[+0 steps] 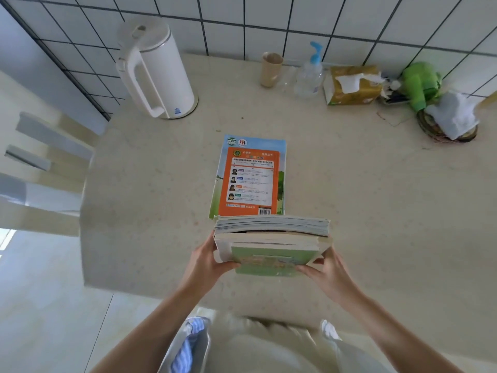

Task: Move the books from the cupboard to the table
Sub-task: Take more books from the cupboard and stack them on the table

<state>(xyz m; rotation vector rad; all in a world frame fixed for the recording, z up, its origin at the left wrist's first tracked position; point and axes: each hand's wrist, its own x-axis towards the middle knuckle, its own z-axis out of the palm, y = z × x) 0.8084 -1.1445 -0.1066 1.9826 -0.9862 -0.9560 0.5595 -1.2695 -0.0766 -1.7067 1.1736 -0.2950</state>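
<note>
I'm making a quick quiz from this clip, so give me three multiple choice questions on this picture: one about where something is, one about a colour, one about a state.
1. Where does the white kettle stand?
A. far left of the table
B. beside the tissue pack
C. on the chair

2. What colour is the pump on the clear bottle?
A. red
B. blue
C. black

3. How is the stack of books held?
A. by the left hand alone
B. by both hands, with the right hand
C. lying untouched

Answers: 1 A, it stands by the tiled wall at left; 2 B, the pump head is blue; 3 B, a hand grips each side.
</note>
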